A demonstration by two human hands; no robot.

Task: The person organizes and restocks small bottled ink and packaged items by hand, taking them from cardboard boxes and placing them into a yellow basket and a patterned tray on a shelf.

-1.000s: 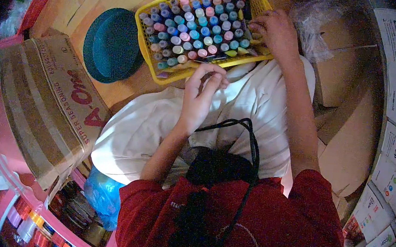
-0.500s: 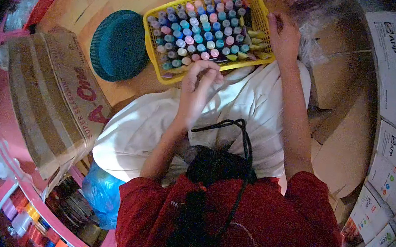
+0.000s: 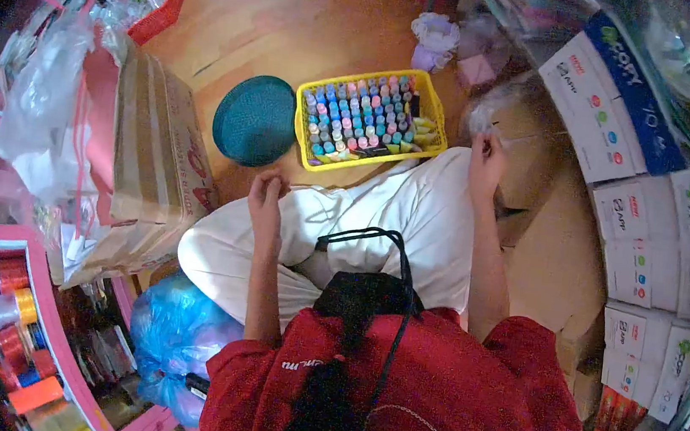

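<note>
A yellow plastic basket (image 3: pixel 342 162) rests on the floor beyond my crossed legs. Rows of small upright bottles (image 3: pixel 361 115) fill it, with blue, teal, pink and grey tops. Yellowish flat pieces (image 3: pixel 424 131) lie along its right side. My left hand (image 3: pixel 268 191) is above my knee, short of the basket's front left corner, its fingers curled together and nothing visible in them. Right of the basket, my right hand (image 3: pixel 487 162) is held with bent fingers, apart from the rim. I see nothing in it either. A round dark teal tray (image 3: pixel 254 120) stands left of the basket.
A taped cardboard box (image 3: pixel 158 135) stands at left, above a pink-framed shelf (image 3: pixel 46 301) of coloured spools. A blue plastic bag (image 3: pixel 179 329) sits by my left hip. Stacked paper packs (image 3: pixel 636 240) and cardboard (image 3: pixel 554 248) line the right. A red basket (image 3: pixel 160 11) is farther back.
My left hand has drawn back from the basket's front edge toward the left. My right hand has come away from the right rim. The view has shifted, showing more floor beyond.
</note>
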